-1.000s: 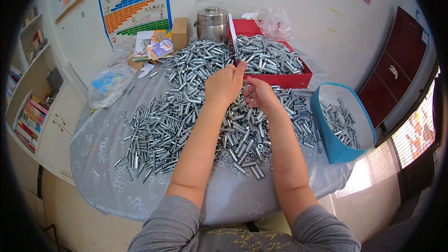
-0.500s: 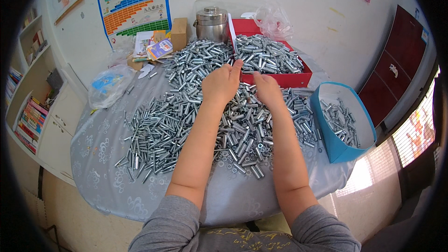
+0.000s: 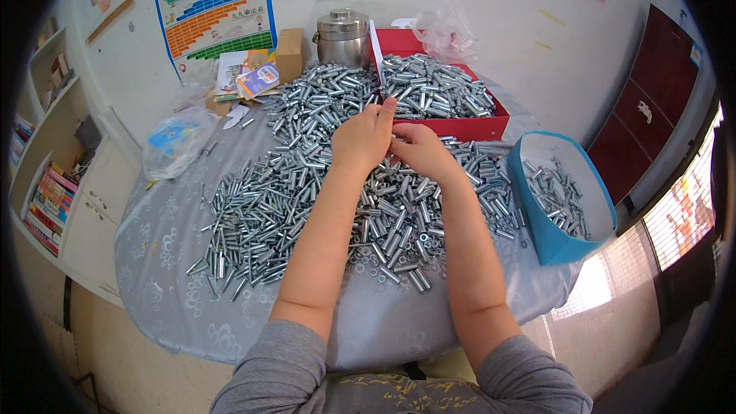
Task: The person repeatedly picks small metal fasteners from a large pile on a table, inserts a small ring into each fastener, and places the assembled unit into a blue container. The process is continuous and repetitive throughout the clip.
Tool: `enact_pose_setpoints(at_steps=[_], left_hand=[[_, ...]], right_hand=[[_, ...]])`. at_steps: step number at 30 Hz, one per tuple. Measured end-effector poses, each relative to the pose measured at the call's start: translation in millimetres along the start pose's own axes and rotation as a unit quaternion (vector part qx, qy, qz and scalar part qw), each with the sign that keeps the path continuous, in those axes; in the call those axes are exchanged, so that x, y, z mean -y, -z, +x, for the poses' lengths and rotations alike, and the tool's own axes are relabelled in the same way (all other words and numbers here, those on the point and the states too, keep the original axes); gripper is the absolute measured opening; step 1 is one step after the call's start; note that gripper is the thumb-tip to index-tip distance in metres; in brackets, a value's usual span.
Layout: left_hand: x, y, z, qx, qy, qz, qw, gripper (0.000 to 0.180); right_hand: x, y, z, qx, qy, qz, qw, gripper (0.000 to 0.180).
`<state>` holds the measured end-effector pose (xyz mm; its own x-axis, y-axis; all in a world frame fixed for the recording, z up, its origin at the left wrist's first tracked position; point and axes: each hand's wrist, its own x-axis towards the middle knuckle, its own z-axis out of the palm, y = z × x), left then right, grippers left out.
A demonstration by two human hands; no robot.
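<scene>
Head view: left hand [image 3: 359,140] and right hand [image 3: 423,153] joined above heaped metal parts [image 3: 253,211]

The silvery metal parts, mostly short tubes and rods, are spread over the middle of the table [image 3: 180,314], which is covered with a patterned grey cloth. The left hand is held over the heap with its thumb upright and its fingers curled. By the right hand, bent inward at the wrist, the left is met at the fingertips. Whether a small part is clamped between them cannot be told, since the fingertips are hidden.

More parts are piled in a red box [image 3: 468,129] toward the table's far right side, and others are contained in a blue bin [image 3: 567,249] at the right edge. Small ring-shaped pieces [image 3: 382,279] are scattered along the heap's side facing the near edge. At the far edge a steel pot [image 3: 343,44] is placed just beside the red box, with a cardboard box [image 3: 289,57] to its left. Near the far left edge a clear plastic bag [image 3: 180,142] is seen.
</scene>
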<state>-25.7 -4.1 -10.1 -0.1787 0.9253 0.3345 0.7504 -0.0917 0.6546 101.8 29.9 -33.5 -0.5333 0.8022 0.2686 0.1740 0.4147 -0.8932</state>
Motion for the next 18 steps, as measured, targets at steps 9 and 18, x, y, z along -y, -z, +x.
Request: enact_pose_setpoints(at_steps=[9,18], left_hand=[[7,1,6,0.061,0.074,0.15,0.984,0.071],[8,3,3,0.015,0.089,0.153,0.984,0.068]], right_hand=[[-14,26,-9,0.005,-0.118,-0.258,0.959,0.036],[19,68,-49,-0.114,-0.083,-0.27,0.953,0.045]])
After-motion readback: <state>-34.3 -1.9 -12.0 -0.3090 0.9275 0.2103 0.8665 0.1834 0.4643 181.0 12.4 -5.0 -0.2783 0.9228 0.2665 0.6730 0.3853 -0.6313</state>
